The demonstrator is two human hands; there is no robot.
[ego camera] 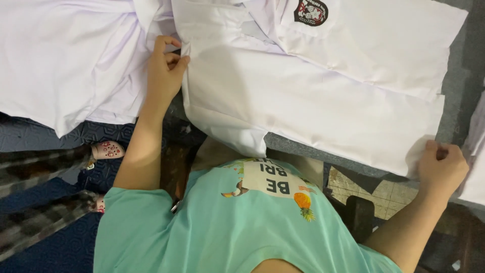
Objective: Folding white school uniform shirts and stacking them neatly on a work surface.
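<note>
my left hand (pixel 164 71) pinches one edge of the white shirt (pixel 313 106), my right hand (pixel 442 169) clamps its far corner; it's light, soft, floppy cloth, best held by the edges.

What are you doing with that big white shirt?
A person in a teal T-shirt is gripping a white shirt spread flat on a grey table. The left hand pinches one edge of the shirt, and the right hand pinches the opposite corner, with the fabric stretched between them. A dark badge is sewn near the top of the shirt. More white cloth lies in a pile beside the left hand.
</note>
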